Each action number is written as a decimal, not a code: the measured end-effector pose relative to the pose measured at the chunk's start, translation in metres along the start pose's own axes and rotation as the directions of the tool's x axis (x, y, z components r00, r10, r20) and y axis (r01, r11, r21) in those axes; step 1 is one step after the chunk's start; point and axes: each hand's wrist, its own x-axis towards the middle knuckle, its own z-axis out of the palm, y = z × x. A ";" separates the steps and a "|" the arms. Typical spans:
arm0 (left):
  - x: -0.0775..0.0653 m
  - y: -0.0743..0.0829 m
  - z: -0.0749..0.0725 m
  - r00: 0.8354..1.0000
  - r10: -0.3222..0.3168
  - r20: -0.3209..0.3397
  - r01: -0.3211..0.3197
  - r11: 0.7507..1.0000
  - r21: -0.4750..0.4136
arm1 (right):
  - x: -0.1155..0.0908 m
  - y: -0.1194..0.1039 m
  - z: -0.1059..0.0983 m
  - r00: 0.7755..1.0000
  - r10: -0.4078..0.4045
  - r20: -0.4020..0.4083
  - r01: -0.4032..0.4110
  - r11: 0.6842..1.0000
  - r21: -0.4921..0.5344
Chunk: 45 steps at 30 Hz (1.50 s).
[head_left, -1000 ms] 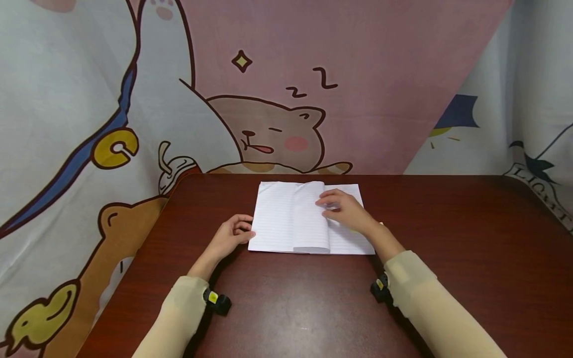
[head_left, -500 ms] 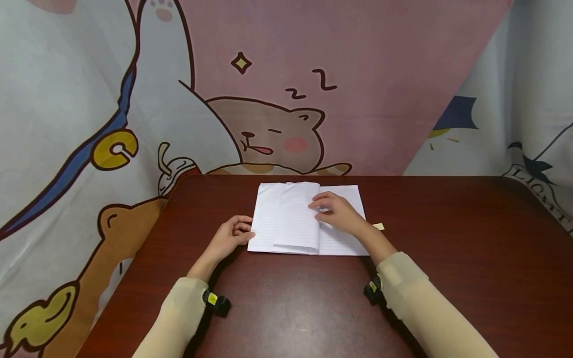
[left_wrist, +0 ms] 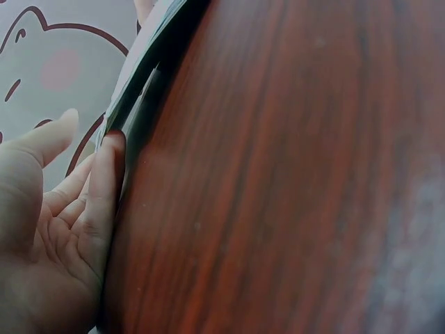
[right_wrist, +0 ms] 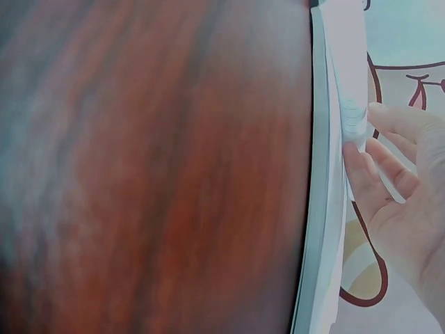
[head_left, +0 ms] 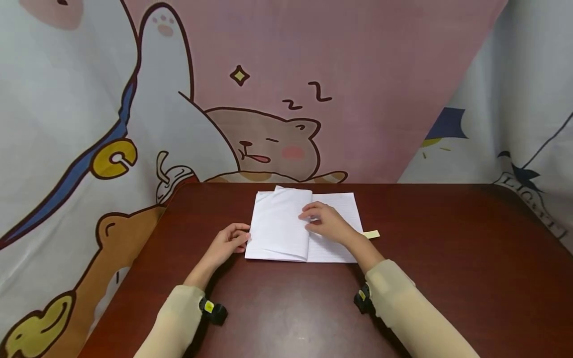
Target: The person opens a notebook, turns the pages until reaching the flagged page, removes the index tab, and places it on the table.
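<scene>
A lined notebook (head_left: pixel 277 228) lies spread on the table. Its left side carries turned-over leaves whose fold bulges upward near the middle. At the notebook's left edge is my left hand (head_left: pixel 226 243), fingers loosely bent. The left wrist view shows a fingertip (left_wrist: pixel 113 142) at the edge and the thumb standing apart from it. Over the fold is my right hand (head_left: pixel 329 223), its fingertips at the turned leaf (right_wrist: pixel 353 118). In the right wrist view the thumb and fingers are spread apart, with no page visibly pinched.
A pale yellow tab (head_left: pixel 371 234) sticks out from the notebook's right edge. The dark red-brown table (head_left: pixel 286 308) reaches back to a curtain (head_left: pixel 358 99) printed with cartoon animals. Each wrist wears a small black camera (head_left: pixel 215 312).
My right hand has moved left, and the turned leaf has gone over onto the left side. More of the yellow tab shows. The left hand stays at the edge; the head view has tilted slightly.
</scene>
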 end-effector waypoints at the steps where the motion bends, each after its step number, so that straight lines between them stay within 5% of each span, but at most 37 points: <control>1: 0.000 -0.001 0.000 1.000 0.002 -0.003 -0.002 1.000 0.000 | 0.001 0.000 0.002 1.000 -0.008 0.002 0.008 1.000 -0.008; 13: -0.004 0.001 0.000 1.000 -0.006 0.001 0.006 1.000 0.000 | 0.002 -0.011 0.012 0.998 -0.055 0.026 0.059 0.987 -0.151; 24: -0.004 0.000 0.002 1.000 0.012 0.008 -0.012 1.000 -0.003 | -0.001 -0.015 0.014 0.997 0.007 0.073 0.007 0.984 -0.179; 32: -0.006 0.006 0.003 0.999 -0.007 -0.033 0.010 0.995 0.099 | -0.002 -0.015 0.010 0.995 -0.010 0.096 0.021 0.993 -0.114; 39: -0.011 0.019 0.006 0.995 0.009 -0.099 0.018 0.963 0.270 | -0.008 -0.011 -0.001 0.997 -0.010 0.072 0.012 0.999 -0.036; 45: -0.016 0.025 0.003 0.994 0.009 -0.110 0.023 0.958 0.287 | -0.013 -0.004 -0.015 1.000 -0.010 0.024 0.010 1.000 -0.007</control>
